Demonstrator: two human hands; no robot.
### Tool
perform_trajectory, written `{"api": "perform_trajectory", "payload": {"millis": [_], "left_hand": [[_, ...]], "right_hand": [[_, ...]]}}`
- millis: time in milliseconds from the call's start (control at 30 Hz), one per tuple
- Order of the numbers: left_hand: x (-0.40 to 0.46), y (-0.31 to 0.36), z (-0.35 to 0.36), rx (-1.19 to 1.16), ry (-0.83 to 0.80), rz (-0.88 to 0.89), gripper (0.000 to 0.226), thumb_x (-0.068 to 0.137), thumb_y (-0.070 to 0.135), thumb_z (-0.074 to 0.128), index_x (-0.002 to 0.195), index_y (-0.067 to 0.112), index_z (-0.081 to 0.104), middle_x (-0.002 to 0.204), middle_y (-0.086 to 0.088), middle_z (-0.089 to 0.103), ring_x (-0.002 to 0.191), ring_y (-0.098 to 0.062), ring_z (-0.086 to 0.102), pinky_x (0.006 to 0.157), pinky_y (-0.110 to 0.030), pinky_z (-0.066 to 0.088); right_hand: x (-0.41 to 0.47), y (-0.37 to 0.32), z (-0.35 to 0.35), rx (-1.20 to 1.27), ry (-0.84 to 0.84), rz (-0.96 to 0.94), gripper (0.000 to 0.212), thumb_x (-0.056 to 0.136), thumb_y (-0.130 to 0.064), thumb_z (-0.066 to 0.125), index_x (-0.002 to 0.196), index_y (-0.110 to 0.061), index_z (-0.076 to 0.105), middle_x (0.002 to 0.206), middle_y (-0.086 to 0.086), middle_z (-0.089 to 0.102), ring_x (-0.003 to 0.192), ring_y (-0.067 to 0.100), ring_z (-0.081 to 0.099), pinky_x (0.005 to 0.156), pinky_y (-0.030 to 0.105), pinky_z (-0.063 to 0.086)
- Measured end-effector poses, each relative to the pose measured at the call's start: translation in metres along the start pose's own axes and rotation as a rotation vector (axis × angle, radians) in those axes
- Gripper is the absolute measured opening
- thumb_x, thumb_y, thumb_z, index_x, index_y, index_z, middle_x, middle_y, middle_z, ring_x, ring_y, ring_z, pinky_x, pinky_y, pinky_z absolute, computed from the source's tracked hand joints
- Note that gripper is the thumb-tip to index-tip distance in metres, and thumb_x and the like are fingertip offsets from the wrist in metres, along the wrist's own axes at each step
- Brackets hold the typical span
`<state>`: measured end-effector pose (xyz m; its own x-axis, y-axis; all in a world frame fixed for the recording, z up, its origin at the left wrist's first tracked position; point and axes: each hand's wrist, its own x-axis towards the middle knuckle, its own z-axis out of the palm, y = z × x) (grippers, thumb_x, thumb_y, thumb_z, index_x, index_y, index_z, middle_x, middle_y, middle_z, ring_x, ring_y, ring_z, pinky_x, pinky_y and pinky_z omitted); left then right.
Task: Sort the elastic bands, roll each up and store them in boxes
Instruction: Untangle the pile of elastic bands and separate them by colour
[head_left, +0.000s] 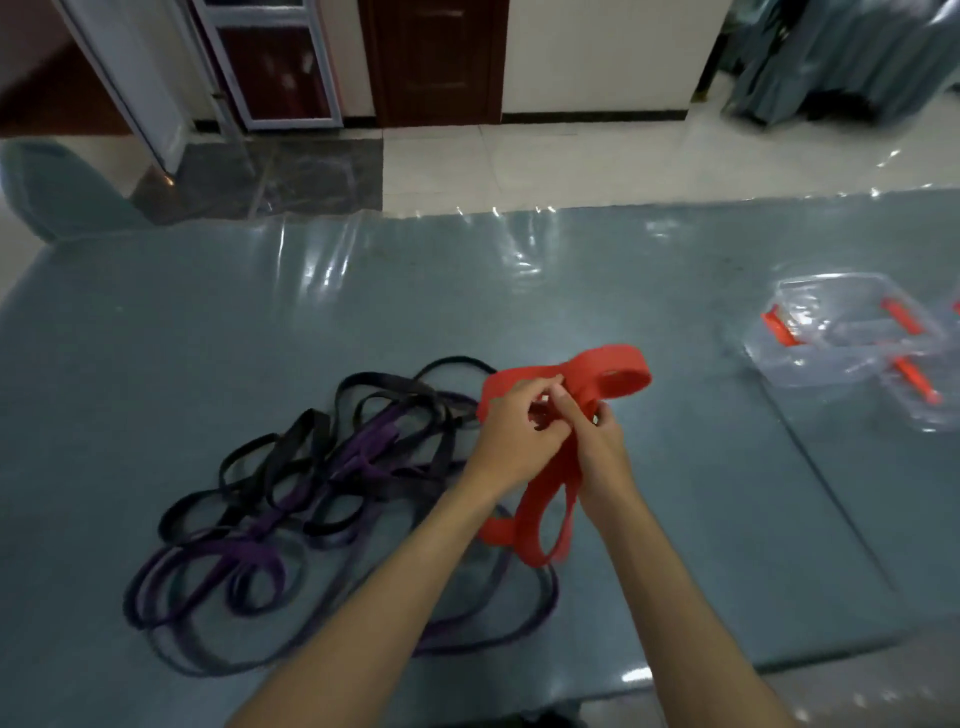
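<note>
A wide red elastic band (615, 371) is held above the table's middle, its loops sticking up past my fingers and hanging below my wrists. My left hand (511, 431) and my right hand (597, 447) meet on it, the fingers of both curled and pinching the band where it crosses. To the left lies a tangled heap of black bands (291, 457) and purple bands (363, 452) on the table. Clear plastic boxes (844, 332) with orange clips stand open at the right.
The table (675, 291) is covered in a grey-blue cloth under shiny clear plastic. Beyond its far edge is a tiled floor, a dark door and a white-framed cabinet. A fold in the cover runs diagonally at the right.
</note>
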<state>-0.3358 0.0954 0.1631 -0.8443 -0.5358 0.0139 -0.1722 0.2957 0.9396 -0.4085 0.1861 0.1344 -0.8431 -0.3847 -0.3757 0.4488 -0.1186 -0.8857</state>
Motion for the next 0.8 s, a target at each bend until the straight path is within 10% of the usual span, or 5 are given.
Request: {"api": "perform_trajectory", "payload": {"millis": [267, 400, 567, 800], "left_hand": [[-0.003, -0.002, 0.073, -0.162, 0.146, -0.272, 0.033, 0.099, -0.010, 0.051, 0.114, 0.008, 0.073, 0.110, -0.011, 0.071, 0.090, -0.020, 0.058, 0.085, -0.038, 0.052], [-0.026, -0.026, 0.077, 0.046, 0.219, -0.342, 0.031, 0.098, -0.008, 0.054, 0.114, 0.008, 0.074, 0.108, -0.006, 0.071, 0.077, -0.014, 0.058, 0.066, -0.017, 0.045], [-0.061, -0.056, 0.073, 0.297, 0.179, -0.395, 0.026, 0.098, -0.004, 0.058, 0.115, 0.005, 0.075, 0.122, -0.010, 0.071, 0.113, -0.026, 0.068, 0.103, -0.033, 0.050], [-0.115, -0.103, 0.048, 0.416, 0.160, -0.489, 0.023, 0.105, 0.006, 0.056, 0.118, 0.013, 0.073, 0.119, -0.005, 0.063, 0.115, -0.023, 0.064, 0.097, -0.028, 0.046]], "right_hand": [[0.058, -0.056, -0.140, -0.493, 0.083, -0.178, 0.006, 0.095, -0.020, 0.071, 0.095, -0.014, 0.072, 0.081, 0.005, 0.077, 0.069, 0.014, 0.075, 0.062, 0.029, 0.062], [0.095, -0.071, -0.163, -0.951, 0.029, -0.099, 0.038, 0.081, -0.047, 0.075, 0.089, -0.010, 0.071, 0.088, 0.015, 0.078, 0.088, 0.034, 0.076, 0.083, 0.050, 0.062], [0.126, -0.028, -0.176, -1.152, -0.064, -0.025, 0.040, 0.091, -0.034, 0.077, 0.111, 0.001, 0.073, 0.110, 0.028, 0.074, 0.108, 0.042, 0.071, 0.091, 0.049, 0.056], [0.131, 0.031, -0.169, -1.329, -0.171, -0.127, 0.051, 0.091, -0.040, 0.080, 0.108, 0.007, 0.066, 0.114, 0.029, 0.065, 0.112, 0.048, 0.061, 0.093, 0.051, 0.049]]}}
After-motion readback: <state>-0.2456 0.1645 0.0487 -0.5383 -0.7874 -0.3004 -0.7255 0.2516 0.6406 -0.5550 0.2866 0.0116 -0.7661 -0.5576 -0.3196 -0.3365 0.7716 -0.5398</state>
